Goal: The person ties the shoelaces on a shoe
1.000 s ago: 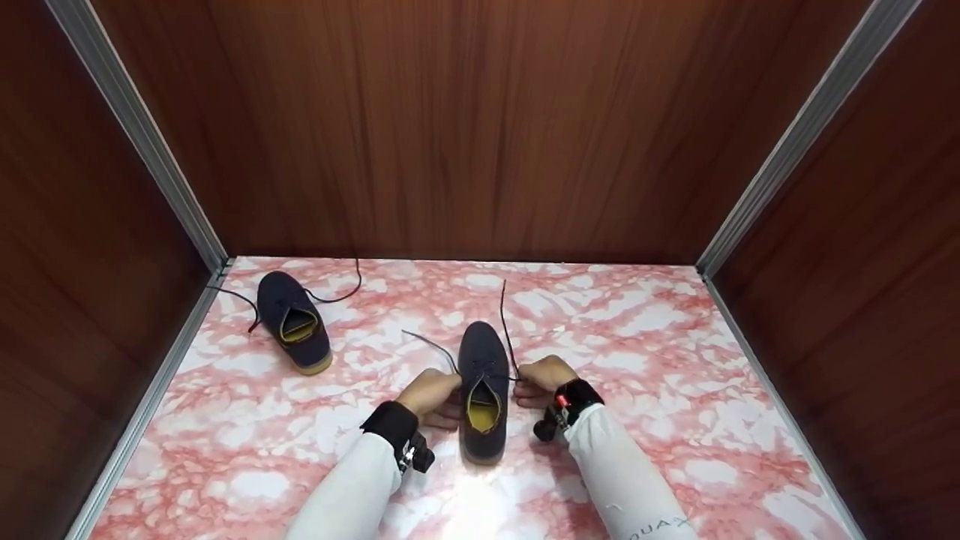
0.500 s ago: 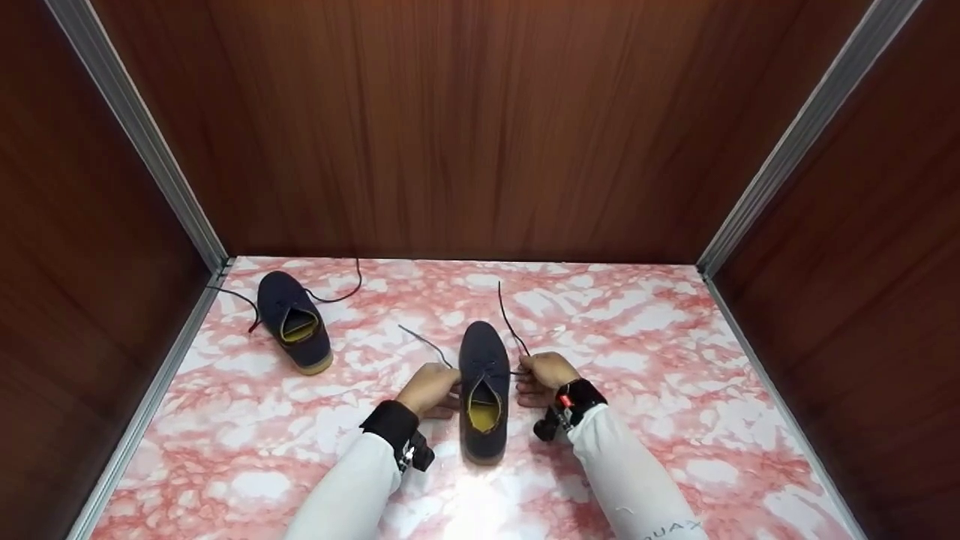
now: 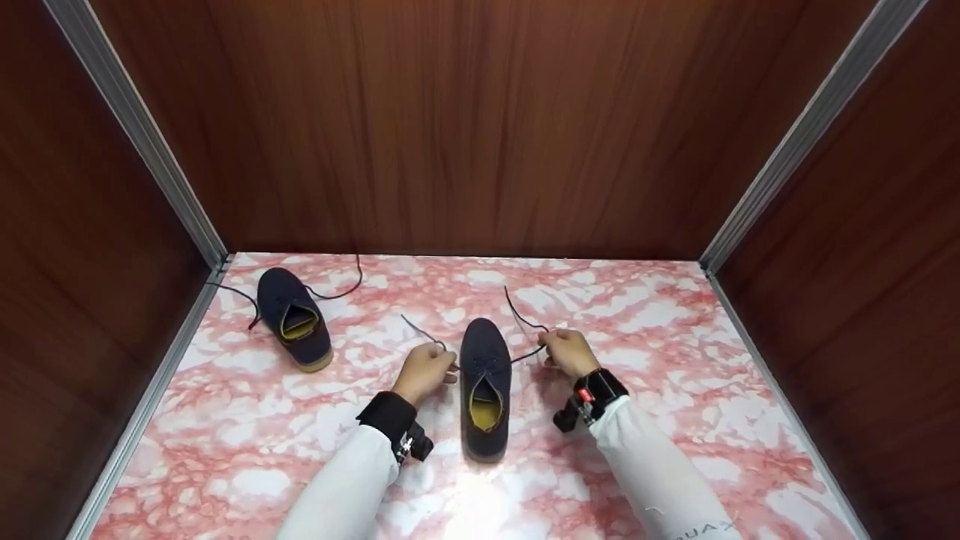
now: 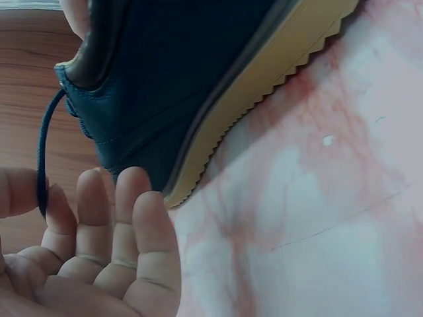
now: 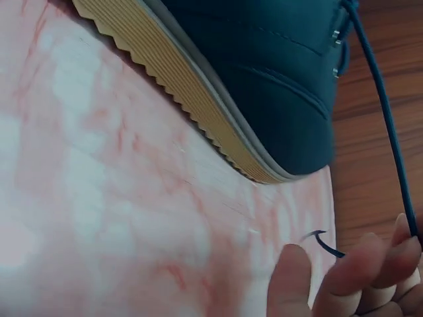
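A dark navy lace-up shoe [image 3: 484, 341] with a yellow lining stands toe-away between my hands; the wrist views show its tan ridged sole [image 4: 258, 82]. My left hand [image 3: 426, 371], close by its left side, pinches the left shoelace [image 4: 43, 139] between thumb and index finger, the other fingers loosely bent. On the opposite side, my right hand [image 3: 570, 354] holds the right shoelace [image 5: 386, 119] in its fingers. That lace runs taut from the eyelets to the fingers, and its loose end trails forward over the surface. Short of the left hand, the left lace also has a free end lying forward.
A matching navy shoe [image 3: 277, 289] stands at the back left, its laces spread to both sides. Wood-grain panels [image 3: 465, 127] with grey metal corner strips enclose the red-and-white marbled surface [image 3: 645, 442] at the back and sides.
My right hand has moved right and forward, drawing its lace away from the shoe. The left hand has shifted slightly forward with its lace. Both shoes stay in place.
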Available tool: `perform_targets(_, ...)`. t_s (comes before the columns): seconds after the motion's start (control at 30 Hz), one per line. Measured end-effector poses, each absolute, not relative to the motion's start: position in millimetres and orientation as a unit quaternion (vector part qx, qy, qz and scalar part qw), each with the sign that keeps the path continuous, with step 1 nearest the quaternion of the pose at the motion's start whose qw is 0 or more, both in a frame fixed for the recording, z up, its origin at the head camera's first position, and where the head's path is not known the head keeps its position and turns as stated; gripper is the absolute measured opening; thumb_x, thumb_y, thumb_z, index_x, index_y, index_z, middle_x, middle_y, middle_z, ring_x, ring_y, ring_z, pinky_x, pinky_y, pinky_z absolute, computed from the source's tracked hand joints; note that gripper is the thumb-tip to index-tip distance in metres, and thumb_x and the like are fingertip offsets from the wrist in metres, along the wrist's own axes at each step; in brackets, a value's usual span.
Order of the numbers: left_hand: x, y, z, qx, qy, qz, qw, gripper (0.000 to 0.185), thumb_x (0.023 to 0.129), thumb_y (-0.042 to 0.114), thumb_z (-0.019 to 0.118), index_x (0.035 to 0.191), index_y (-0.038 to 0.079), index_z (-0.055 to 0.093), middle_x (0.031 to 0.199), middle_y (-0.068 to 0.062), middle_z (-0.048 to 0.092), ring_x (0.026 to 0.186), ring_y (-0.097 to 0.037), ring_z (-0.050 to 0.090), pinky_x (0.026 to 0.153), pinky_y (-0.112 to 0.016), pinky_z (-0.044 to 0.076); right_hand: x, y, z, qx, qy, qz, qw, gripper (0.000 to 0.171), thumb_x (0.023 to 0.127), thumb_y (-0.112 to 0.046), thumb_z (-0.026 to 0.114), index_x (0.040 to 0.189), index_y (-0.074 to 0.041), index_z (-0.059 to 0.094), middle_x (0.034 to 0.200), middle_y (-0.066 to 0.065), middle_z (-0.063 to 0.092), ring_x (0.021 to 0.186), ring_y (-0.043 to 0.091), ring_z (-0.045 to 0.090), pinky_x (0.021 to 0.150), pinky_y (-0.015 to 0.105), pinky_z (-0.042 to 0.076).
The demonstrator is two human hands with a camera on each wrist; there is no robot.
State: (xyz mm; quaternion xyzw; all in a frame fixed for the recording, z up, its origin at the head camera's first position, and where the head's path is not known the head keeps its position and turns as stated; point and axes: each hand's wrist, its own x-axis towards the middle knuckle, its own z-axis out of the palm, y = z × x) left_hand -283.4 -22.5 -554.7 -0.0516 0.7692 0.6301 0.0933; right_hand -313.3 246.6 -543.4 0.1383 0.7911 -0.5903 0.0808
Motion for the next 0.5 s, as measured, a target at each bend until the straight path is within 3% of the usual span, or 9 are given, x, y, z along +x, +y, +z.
perform_targets(0.23,-289,-22,-546,-0.050,0.764,0.639,0.069,0.030,0.099,0.014,0.055,0.070,0.017,0.045,0.090,-0.013,0.072,0.078,-0.026,0.076,0.061,-0.030,0.059,-314,258,-531,0.152,0.774,-0.612,0.053,0.024,0.103,-0.024,0.057,0.096,-0.004,0.068,0.068,-0.004,0.044,0.056,0.010,0.047,0.069,0.037,0.061)
perform_targets(0.37,-291,-21,-539,-0.032,0.780,0.623,0.047,0.025,0.099,0.013,0.053,0.074,0.014,0.050,0.093,-0.019,0.074,0.079,-0.029,0.077,0.057,-0.026,0.055,-313,263,-526,0.143,0.777,-0.612,0.040,0.024,0.105,-0.024,0.056,0.094,-0.005,0.067,0.069,-0.005,0.046,0.053,0.008,0.046,0.062,0.030,0.057)
perform_targets(0.5,-295,-19,-532,-0.026,0.787,0.616,0.033,0.019,0.099,0.014,0.054,0.080,0.012,0.056,0.090,-0.016,0.074,0.082,-0.034,0.077,0.055,-0.022,0.050,-313,267,-523,0.132,0.785,-0.605,0.025,0.025,0.105,-0.024,0.056,0.093,-0.004,0.068,0.062,-0.008,0.043,0.052,0.006,0.045,0.058,0.026,0.054)
